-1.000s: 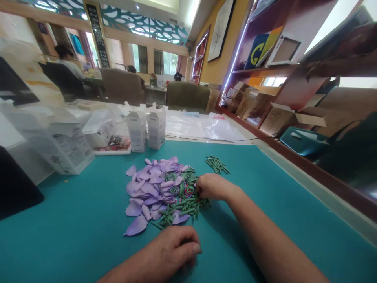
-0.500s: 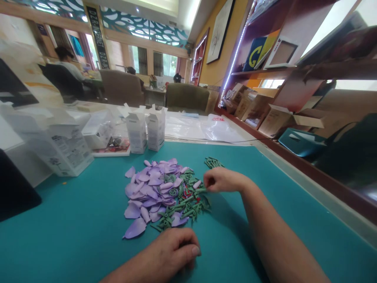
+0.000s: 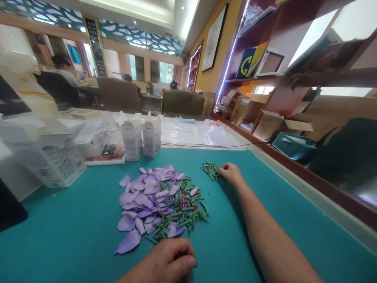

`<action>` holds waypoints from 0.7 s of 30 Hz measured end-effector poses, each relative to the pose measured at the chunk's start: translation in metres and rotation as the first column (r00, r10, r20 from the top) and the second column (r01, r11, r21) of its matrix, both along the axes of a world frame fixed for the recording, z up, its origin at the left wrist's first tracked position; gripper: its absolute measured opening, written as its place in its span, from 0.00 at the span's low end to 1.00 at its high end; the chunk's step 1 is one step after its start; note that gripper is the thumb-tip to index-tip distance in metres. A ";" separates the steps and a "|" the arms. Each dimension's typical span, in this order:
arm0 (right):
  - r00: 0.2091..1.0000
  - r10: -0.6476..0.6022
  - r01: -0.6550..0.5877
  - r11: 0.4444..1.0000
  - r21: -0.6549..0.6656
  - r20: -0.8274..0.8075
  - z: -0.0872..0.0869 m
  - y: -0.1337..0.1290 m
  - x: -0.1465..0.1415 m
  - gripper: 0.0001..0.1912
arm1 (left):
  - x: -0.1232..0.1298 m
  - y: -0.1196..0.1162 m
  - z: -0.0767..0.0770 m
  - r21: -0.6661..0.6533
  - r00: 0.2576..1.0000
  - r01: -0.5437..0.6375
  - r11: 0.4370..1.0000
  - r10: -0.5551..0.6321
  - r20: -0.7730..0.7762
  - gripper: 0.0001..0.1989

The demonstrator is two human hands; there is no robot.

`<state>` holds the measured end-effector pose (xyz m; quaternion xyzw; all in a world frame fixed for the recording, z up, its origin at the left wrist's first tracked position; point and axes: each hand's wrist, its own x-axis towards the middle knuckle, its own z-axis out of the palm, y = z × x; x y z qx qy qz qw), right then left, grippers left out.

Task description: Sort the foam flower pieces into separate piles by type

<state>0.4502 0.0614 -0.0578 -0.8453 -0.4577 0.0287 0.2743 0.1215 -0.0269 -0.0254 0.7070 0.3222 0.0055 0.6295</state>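
Having left the near edge of the mixed heap [image 3: 163,202], the right hand [image 3: 231,173] now stands at the pile of green stems [image 3: 211,170], which lies at 2 o'clock from that heap. The work in hand is therefore, by judgement, at the separate pile, where stems lie together, well apart from the heap's purple petals [image 3: 144,198] and green leaf pieces [image 3: 203,212].

Relative to the right fingers, the stems lie at 9 o'clock, with the fingertips at the pile's right end. These fingers are drawn in towards the thumb; whether they clamp a stem cannot be told at this angle.

The left hand [image 3: 173,255] rests on the teal surface [image 3: 73,236] near 5 o'clock from the heap, fingers curled together, with nothing seen in them. Its position is essentially unchanged.

Also noted: one small dark piece [image 3: 208,193] alone between heap and stems, and two upright white cartons [image 3: 152,137] at 11 o'clock from the heap.
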 end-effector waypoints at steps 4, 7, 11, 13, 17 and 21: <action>0.999 -0.013 0.013 1.000 -0.004 0.038 -0.005 0.003 -0.002 0.06 | 0.003 0.000 0.002 0.010 1.000 -0.011 1.000 0.011 -0.011 0.10; 0.999 -0.017 0.017 1.000 -0.007 0.051 -0.008 0.005 -0.006 0.06 | 0.003 -0.001 0.004 0.029 0.999 -0.036 0.999 0.036 -0.021 0.10; 0.998 -0.011 0.011 1.000 -0.007 0.067 -0.009 0.007 -0.012 0.07 | 0.001 -0.001 0.003 0.036 0.999 -0.023 0.999 0.024 -0.025 0.10; 0.997 0.005 -0.005 1.000 -0.007 0.075 -0.006 0.006 -0.015 0.08 | 0.000 -0.001 0.001 0.026 1.000 -0.010 1.000 0.010 -0.016 0.10; 0.991 0.116 -0.115 0.993 -0.014 0.070 0.008 0.002 -0.028 0.10 | -0.001 0.000 -0.002 0.013 1.000 0.011 1.000 -0.011 0.013 0.09; 0.909 0.416 -0.416 0.906 -0.073 -0.023 0.026 -0.007 -0.065 0.07 | -0.002 0.000 -0.005 0.017 1.000 0.013 1.000 -0.013 0.021 0.08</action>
